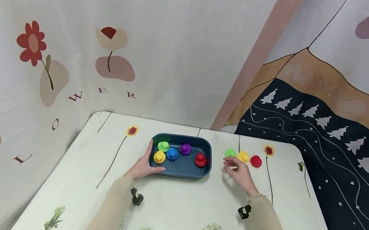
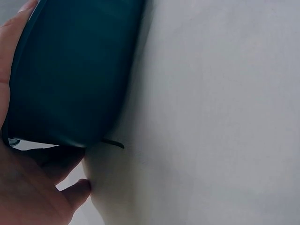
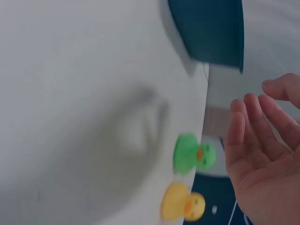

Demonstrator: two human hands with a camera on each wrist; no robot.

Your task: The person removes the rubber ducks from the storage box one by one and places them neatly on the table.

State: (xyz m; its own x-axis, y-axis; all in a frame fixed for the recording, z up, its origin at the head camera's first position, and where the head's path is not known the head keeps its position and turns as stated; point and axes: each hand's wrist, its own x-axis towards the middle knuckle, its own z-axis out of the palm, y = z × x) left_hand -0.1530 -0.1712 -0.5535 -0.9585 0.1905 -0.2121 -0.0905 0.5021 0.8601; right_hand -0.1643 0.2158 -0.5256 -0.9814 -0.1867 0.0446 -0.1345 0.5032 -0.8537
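Plainly, the left hand (image 1: 142,166) has a grasp on the blue tray (image 1: 180,168), its fingers along the left end and its thumb at the near side, around the near left corner. The tray stands toward the far edge of the worktop (image 1: 187,210), about midway between its left and right edges. Inside, a green duck (image 1: 163,146) sits by the tray's far left corner, a yellow duck (image 1: 159,157) nearer the left hand, a blue duck (image 1: 171,154) beside both, a purple duck (image 1: 185,149) toward the far side and a red duck (image 1: 201,160) near the right end.

The right hand (image 1: 240,174) is released, fingers loosely bent, thumb apart from them, holding nothing above the worktop. Just beyond it, toward the far right corner, a second green duck (image 1: 230,153), a second yellow duck (image 1: 243,157) and a red toy (image 1: 256,161) form a row.
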